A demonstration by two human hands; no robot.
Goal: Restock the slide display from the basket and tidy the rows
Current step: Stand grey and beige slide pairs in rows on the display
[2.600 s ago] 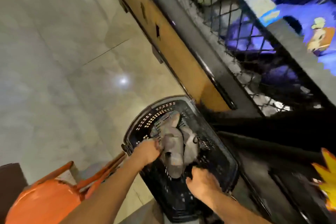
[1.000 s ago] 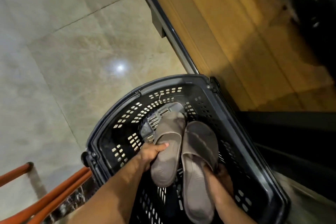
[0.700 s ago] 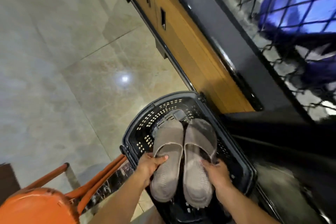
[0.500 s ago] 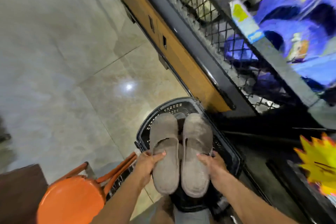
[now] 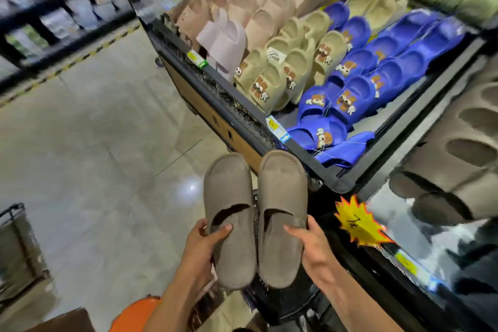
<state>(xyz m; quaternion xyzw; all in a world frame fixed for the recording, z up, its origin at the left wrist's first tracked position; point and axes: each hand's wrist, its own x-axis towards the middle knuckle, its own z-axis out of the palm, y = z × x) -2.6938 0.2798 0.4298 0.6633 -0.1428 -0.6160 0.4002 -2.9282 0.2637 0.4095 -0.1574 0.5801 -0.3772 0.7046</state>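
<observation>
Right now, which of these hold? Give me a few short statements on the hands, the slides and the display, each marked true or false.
1. The left hand and right hand hold the taupe slides side by side. True.
2. The taupe slides lie in the basket. False: they are held up above it.
3. Some blue slides bear dog charms. True.
4. The star tag is left of the taupe slides. False: it is to their right.

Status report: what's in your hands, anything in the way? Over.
Left hand grips left slide; right hand grips right slide. Held side by side. Nothing blocks the display.
</observation>
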